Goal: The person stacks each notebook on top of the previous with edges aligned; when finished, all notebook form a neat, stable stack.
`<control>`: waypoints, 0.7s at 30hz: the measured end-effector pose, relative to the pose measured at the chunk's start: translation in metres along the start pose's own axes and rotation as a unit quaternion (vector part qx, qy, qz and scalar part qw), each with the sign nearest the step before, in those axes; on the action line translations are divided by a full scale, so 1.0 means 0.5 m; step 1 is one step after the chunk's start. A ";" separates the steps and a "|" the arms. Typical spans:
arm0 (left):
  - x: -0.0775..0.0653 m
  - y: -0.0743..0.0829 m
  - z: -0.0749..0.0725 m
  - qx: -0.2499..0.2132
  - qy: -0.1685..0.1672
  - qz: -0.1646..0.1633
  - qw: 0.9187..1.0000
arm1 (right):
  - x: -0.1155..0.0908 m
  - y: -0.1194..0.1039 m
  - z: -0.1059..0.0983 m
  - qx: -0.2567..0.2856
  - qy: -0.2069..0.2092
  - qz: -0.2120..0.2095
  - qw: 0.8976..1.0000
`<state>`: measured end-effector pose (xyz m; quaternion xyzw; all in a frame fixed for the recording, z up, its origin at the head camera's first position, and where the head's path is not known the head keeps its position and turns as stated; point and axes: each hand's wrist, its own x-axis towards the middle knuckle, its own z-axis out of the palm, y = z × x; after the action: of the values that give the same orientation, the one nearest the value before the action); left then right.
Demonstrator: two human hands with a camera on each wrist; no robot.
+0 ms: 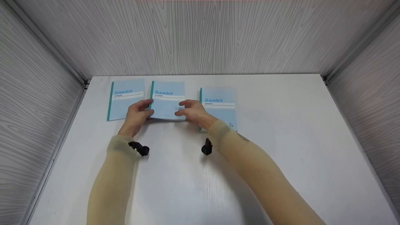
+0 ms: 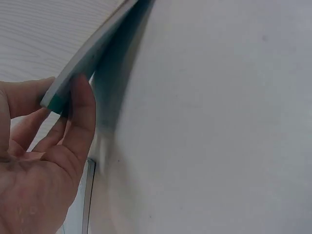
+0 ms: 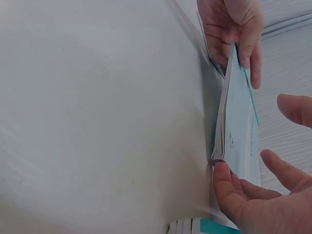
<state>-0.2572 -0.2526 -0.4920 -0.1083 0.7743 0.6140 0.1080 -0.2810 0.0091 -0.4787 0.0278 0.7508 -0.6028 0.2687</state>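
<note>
Head view: three blue "Gambit" notebook positions, set in a row on the white table (image 1: 297, 150). Item one, middle notebook (image 1: 167, 107): green spine to the left, near edge raised clear of the tabletop. Left hand (image 1: 134, 115): thumb and fingers pinch its spine-side near corner, as the left wrist view confirms. Right hand (image 1: 196, 112): thumb and forefinger spread wide over the cover's right side; in the right wrist view, lower fingers touch the opposite near corner, beside the page edges. Item two, left notebook (image 1: 121, 109): flat, just beside the left hand. Item three, right-hand stack (image 1: 220, 115): several notebooks, partly behind the right wrist. Also: cream sleeves (image 1: 107, 187), two; black wrist mount (image 1: 143, 150), one at each wrist.
</note>
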 end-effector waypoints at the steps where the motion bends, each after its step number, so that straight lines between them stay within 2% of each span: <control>1: -0.003 0.000 0.000 -0.003 -0.005 0.000 1.000 | -0.001 0.001 0.000 0.005 -0.001 0.001 1.000; 6: -0.018 0.005 -0.001 -0.058 -0.015 0.002 0.998 | -0.004 0.005 0.001 0.032 0.000 0.009 0.999; 9: -0.027 0.010 0.002 -0.094 -0.019 0.015 0.995 | -0.004 0.007 0.002 0.066 0.008 0.014 0.998; 12: -0.034 0.011 0.007 -0.111 -0.021 0.029 0.993 | -0.003 0.009 0.003 0.074 0.025 0.012 0.997; 15: -0.041 0.011 0.011 -0.093 -0.026 0.035 0.995 | -0.004 0.011 0.001 0.050 0.046 -0.002 0.998; 21: -0.053 0.011 0.021 -0.010 -0.032 0.041 0.999 | -0.017 0.015 -0.024 -0.018 0.056 -0.081 0.995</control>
<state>-0.2330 -0.2402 -0.4813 -0.0580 0.7679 0.6290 0.1060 -0.2754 0.0247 -0.4801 -0.0043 0.7752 -0.6064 0.1771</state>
